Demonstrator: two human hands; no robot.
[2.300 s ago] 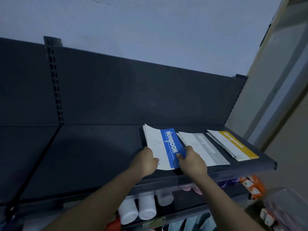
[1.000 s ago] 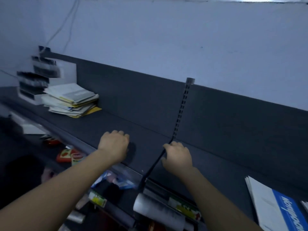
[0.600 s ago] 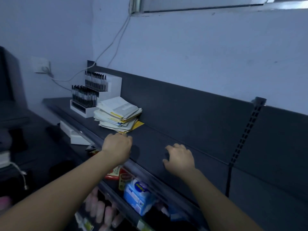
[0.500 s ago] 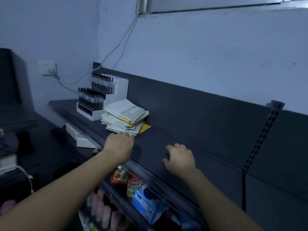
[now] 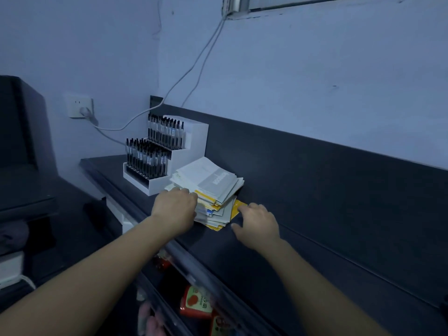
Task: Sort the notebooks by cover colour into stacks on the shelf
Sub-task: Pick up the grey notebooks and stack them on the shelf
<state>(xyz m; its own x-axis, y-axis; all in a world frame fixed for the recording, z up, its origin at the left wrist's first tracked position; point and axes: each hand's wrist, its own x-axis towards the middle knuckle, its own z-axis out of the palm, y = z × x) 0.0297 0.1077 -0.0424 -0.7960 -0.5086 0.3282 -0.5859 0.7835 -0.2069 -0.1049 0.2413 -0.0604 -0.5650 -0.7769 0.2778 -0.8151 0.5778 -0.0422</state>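
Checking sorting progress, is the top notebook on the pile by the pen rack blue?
No, the top notebook on the pile shows a white and grey cover.

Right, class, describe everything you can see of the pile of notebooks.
The pile of notebooks is an untidy stack of thin books lying flat on the dark shelf, beside a white pen display. Its top cover is white and grey, with yellow and blue edges below. The left hand touches its near side; the right hand is at a yellow corner.
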